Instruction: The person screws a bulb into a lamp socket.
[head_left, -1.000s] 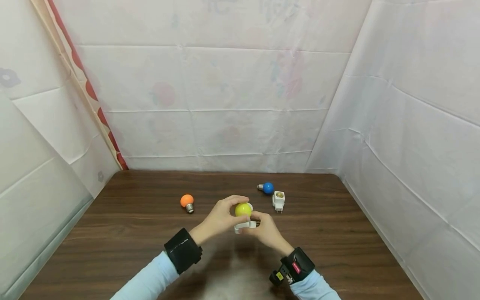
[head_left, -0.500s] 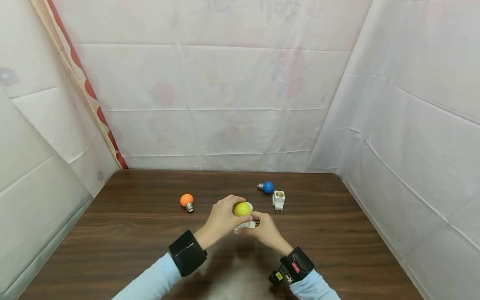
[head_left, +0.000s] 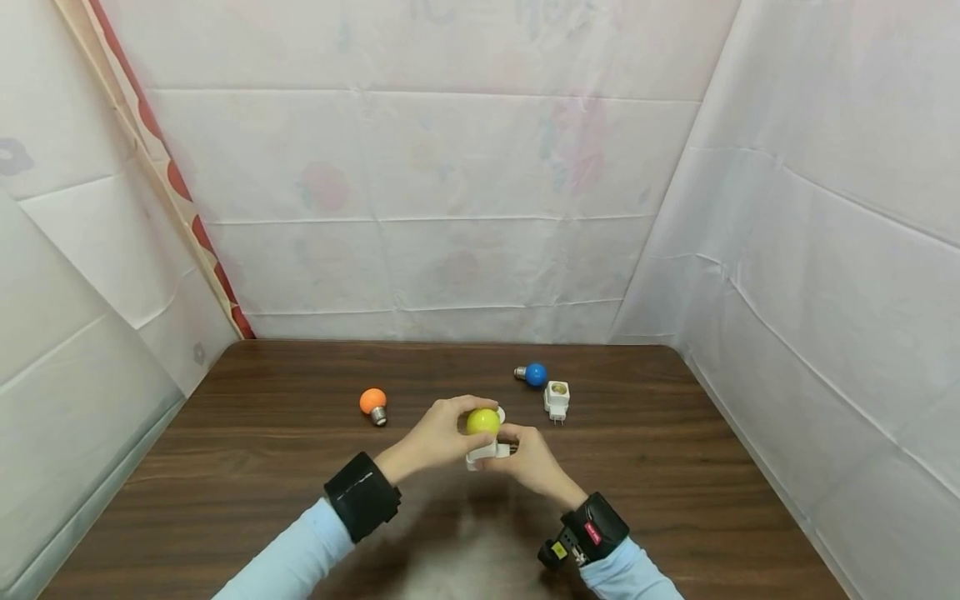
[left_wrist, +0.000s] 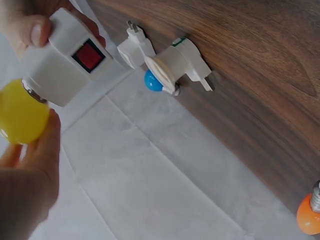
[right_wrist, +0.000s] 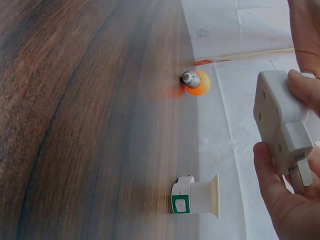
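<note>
Above the table, my left hand (head_left: 435,437) holds a yellow light bulb (head_left: 483,421) between thumb and fingers. My right hand (head_left: 531,460) grips a white plug-in lamp socket (left_wrist: 62,57) with a red switch. The bulb's metal base shows at the socket's mouth in the left wrist view, most of the thread hidden inside. Flat plug prongs (right_wrist: 300,175) stick out from the socket's end near my right fingers. Past my hands stands another white socket with a round flange (head_left: 502,414), mostly hidden in the head view; its green-framed switch (right_wrist: 180,204) shows in the right wrist view.
An orange bulb (head_left: 372,402) lies on the wooden table (head_left: 247,467) to the left. A blue bulb (head_left: 536,375) lies at the back right, close to a square white plug-in socket (head_left: 557,400). White sheets (head_left: 457,183) hang behind the table and along both sides.
My left wrist swings inward, then back out to the left, while its fingers stay around the yellow bulb. Bulb and socket shift slightly left; my right hand stays nearly still.
</note>
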